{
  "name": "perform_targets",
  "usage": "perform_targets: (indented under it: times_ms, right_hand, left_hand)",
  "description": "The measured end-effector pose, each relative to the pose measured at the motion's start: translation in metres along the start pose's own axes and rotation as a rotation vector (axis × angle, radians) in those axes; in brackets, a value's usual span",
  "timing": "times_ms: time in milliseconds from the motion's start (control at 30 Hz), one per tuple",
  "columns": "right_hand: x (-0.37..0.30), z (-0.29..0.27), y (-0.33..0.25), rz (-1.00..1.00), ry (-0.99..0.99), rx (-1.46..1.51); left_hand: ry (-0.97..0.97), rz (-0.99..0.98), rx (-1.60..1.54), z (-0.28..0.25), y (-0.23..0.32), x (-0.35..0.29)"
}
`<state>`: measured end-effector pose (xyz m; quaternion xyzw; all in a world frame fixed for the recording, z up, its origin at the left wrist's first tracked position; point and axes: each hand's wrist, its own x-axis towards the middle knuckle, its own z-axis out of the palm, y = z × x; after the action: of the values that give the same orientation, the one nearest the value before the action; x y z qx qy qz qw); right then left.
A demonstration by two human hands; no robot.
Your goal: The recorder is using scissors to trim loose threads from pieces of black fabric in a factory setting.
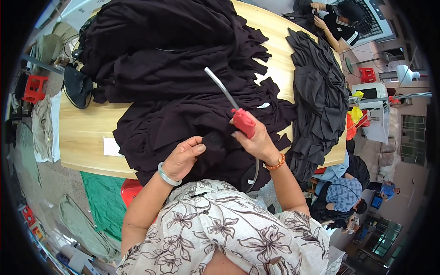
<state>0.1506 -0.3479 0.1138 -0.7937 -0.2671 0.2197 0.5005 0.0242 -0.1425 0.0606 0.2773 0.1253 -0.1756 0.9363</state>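
Observation:
My left hand pinches the edge of a dark garment between thumb and fingers. A small round button shows on the cloth just beside the fingertips. My right hand is wrapped round a red-handled tool. From its far end a thin, silvery tube points up and left over the cloth. A cord or hose hangs below that hand; where it joins the tool is hidden. The garment lies spread over the near table edge, with a white tag on its right part.
A big heap of dark garments covers the back of the wooden table. Dark grey clothes are piled along the right. A black cap-like item and white paper lie left. Another person handles dark cloth at the far right.

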Motion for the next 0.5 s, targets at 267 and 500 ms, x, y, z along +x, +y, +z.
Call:
perform_targets:
  times_ms: [267,500]
  right_hand:
    - [-0.006,0.008,-0.008,0.008,0.043,0.032]
    - [-0.011,0.001,-0.007,0.027,0.054,0.031]
  left_hand:
    - [0.186,0.052,0.43,0.016,-0.001,0.004]
    - [0.228,0.024,0.36,0.019,-0.011,-0.001]
